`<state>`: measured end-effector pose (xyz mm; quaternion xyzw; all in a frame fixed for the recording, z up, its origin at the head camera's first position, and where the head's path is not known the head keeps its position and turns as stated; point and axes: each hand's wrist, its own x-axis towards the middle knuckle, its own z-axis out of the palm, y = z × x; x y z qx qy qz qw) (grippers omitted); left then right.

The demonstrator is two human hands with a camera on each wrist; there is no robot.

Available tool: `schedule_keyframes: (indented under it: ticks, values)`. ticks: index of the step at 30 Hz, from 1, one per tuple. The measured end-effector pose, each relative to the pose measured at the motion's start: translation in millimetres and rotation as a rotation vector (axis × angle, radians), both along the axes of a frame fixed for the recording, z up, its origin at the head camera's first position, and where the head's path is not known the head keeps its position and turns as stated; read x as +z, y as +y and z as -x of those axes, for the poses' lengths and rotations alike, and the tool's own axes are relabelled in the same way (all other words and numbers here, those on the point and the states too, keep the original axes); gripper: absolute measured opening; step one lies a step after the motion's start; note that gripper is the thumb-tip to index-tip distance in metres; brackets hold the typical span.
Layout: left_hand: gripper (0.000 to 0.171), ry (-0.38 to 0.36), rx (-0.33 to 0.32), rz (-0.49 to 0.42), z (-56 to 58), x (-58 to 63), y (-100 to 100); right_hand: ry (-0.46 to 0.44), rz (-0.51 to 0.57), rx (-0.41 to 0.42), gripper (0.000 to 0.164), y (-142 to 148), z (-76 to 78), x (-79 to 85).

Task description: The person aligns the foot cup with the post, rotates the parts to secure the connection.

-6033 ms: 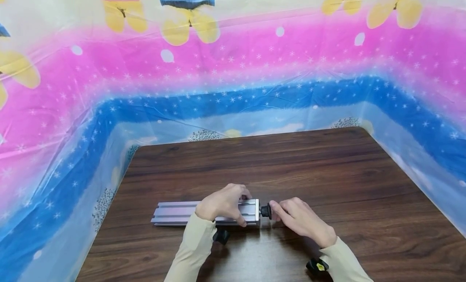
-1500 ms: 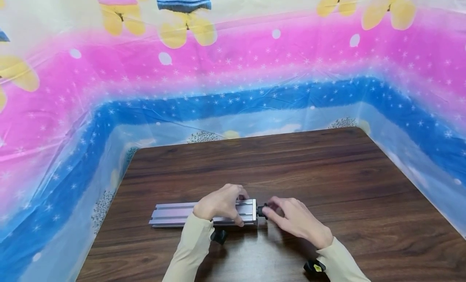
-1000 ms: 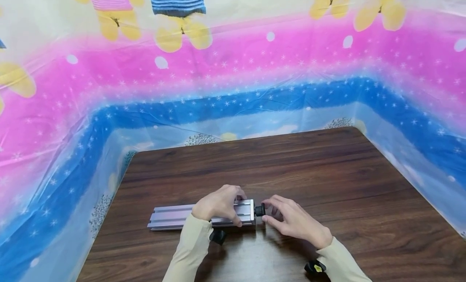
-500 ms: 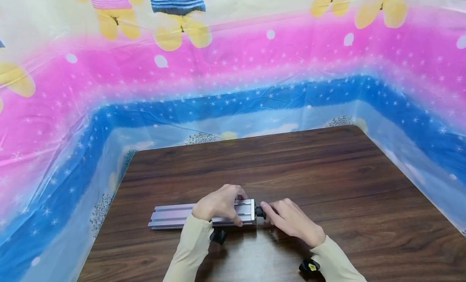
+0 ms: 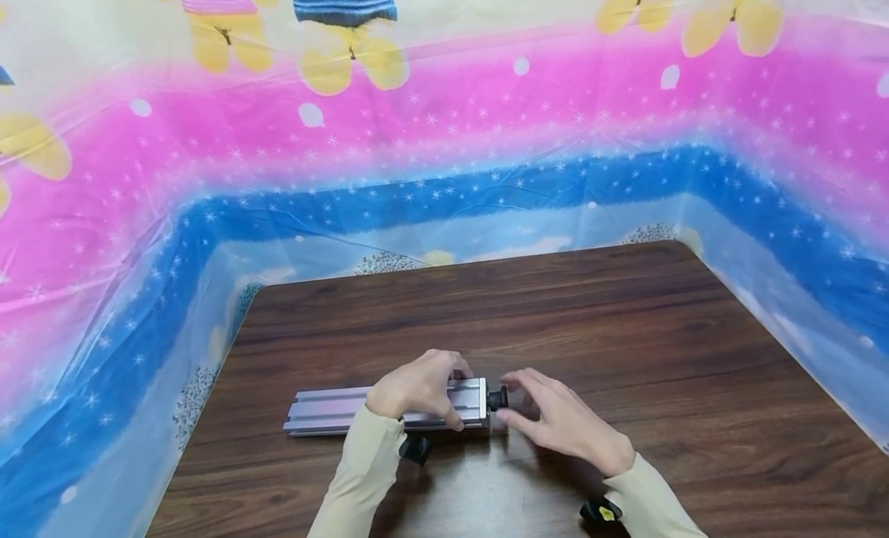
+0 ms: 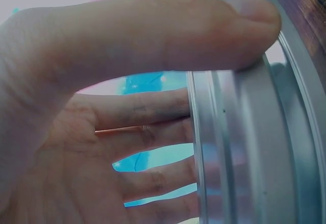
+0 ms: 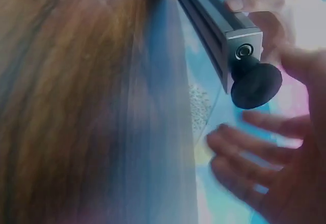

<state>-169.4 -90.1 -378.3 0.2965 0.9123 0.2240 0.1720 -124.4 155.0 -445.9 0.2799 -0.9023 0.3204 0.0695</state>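
A silver aluminium profile (image 5: 326, 409) lies lengthwise on the table, its grooves running left to right. My left hand (image 5: 420, 387) grips it near the right end, thumb on the near side and fingers over the far side. From its end face sticks a black leveling foot (image 5: 498, 399) with a round disc. My right hand (image 5: 566, 418) is around this foot, thumb and fingers spread apart. In the right wrist view the foot's disc (image 7: 257, 86) shows a gap to the fingers, and a ringed hole (image 7: 244, 51) sits beside its stem.
The dark wood-grain table (image 5: 486, 314) has rounded back corners. A printed pink and blue cloth (image 5: 444, 137) hangs behind it and along both sides. Black wrist devices (image 5: 600, 511) sit under both cuffs.
Half a second ago my right thumb and fingers pinched the foot; now they are spread off it. Since six seconds ago the foot sits closer to the end face. The left hand keeps its grip.
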Motion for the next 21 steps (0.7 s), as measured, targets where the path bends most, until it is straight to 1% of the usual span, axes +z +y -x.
schedule_keyframes:
  ticks: [2, 3, 4, 6, 8, 10, 15, 17, 19, 21]
  values:
    - [0.058, 0.005, 0.000, 0.000, 0.4, 0.2, -0.4, 0.047, 0.033, 0.068, 0.052, 2.1, 0.5, -1.3]
    - [0.058, 0.007, 0.001, -0.001, 0.5, 0.2, -0.4, 0.068, 0.049, 0.098, 0.056, 2.7, 1.0, -2.1]
    - [0.057, 0.006, 0.003, -0.001, 0.4, 0.1, -0.6, 0.087, 0.058, 0.120, 0.057, 3.1, 1.5, -3.1]
    - [0.057, 0.001, 0.001, -0.004, 0.1, -0.1, -0.7, 0.120, 0.063, 0.142, 0.054, 3.3, 2.2, -4.8]
    - [0.056, -0.001, 0.000, -0.006, -0.2, -0.2, -0.8, 0.134, 0.053, 0.139, 0.048, 3.4, 2.6, -5.9]
    - [0.057, 0.001, -0.003, -0.005, -0.5, -0.1, -1.1, 0.122, 0.036, 0.124, 0.042, 3.1, 2.5, -5.5]
    - [0.058, 0.012, -0.011, 0.004, -0.8, 1.0, -1.1, 0.044, 0.020, 0.088, 0.026, 0.2, 3.4, -3.4]
    - [0.059, 0.014, -0.012, 0.008, -1.0, 1.4, -0.6, 0.026, 0.012, 0.070, 0.022, -1.2, 4.3, -3.5]
    - [0.059, 0.017, -0.015, 0.010, -1.1, 1.4, 0.0, 0.013, 0.002, 0.047, 0.022, -2.3, 4.5, -3.7]
    - [0.057, 0.019, -0.019, 0.008, -1.0, 1.2, 0.7, 0.005, -0.009, 0.023, 0.029, -2.9, 4.5, -4.4]
